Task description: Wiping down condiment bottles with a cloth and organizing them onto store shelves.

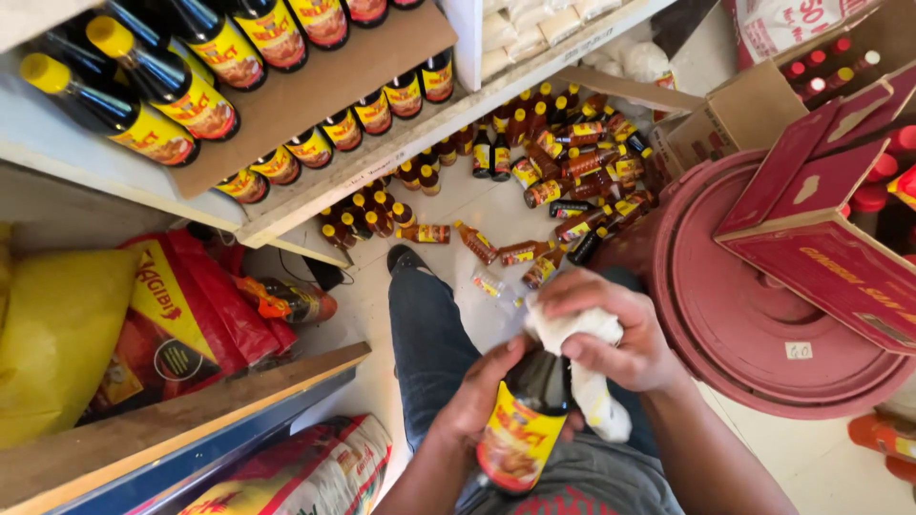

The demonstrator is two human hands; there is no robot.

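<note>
1. The left hand [477,396] wraps around the body of a dark sauce bottle [523,424], fingers closed on the glass above its yellow and red label, which faces the camera. The bottle sits low in the middle of the view, over the person's lap, tilted so its neck points up towards the other hand; held that way, the top is easy to reach.
2. The right hand [615,329], just above the bottle, is closed on a crumpled white cloth [582,367] and presses it over the bottle's neck and cap, as if wiping. A loose tail of cloth hangs down beside the bottle's right flank.
3. Below the bottle, the person's leg in dark jeans [429,334] stretches out over the pale floor.
4. Left of the bottle, a wooden shelf edge [191,420] carries yellow and red sacks [114,324]; another printed sack lies under it.
5. Right of the bottle stands a round maroon stool [763,324] with a small white square sticker, bearing an open red carton [821,248].
6. Beyond the bottle, a heap of small brown bottles [563,200] with yellow-red labels lies scattered on the floor, some upright, many on their sides.
7. Farthest, up and left of the bottle, larger dark yellow-capped bottles [153,86] lie in rows on white shelves, labels outward.
</note>
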